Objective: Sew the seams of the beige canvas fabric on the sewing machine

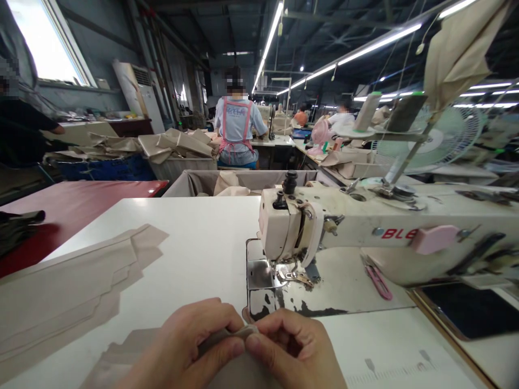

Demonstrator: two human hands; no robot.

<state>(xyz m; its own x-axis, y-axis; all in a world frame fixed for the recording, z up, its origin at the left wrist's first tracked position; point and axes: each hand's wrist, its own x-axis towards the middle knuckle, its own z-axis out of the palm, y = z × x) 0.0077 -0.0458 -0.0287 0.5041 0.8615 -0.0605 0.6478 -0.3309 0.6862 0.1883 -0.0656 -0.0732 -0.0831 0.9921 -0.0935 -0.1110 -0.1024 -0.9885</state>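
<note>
Both my hands meet at the near edge of the white table (203, 248), pinching a beige fabric piece (121, 359) between them. My left hand (190, 343) has its fingers curled over the folded edge. My right hand (295, 348) presses thumb and fingers on the same edge from the right. The fabric spreads under my wrists toward the lower left. Just beyond my fingers lie the metal needle plate (259, 278) and the presser foot (294, 275) of a white sewing machine (365, 227).
A stack of cut beige pieces (68, 286) lies on the left of the table. Pink thread snips (379, 281) rest under the machine arm, a dark phone (470, 310) at right. A fabric bin (243, 181) stands behind the table. Other people work at machines further back.
</note>
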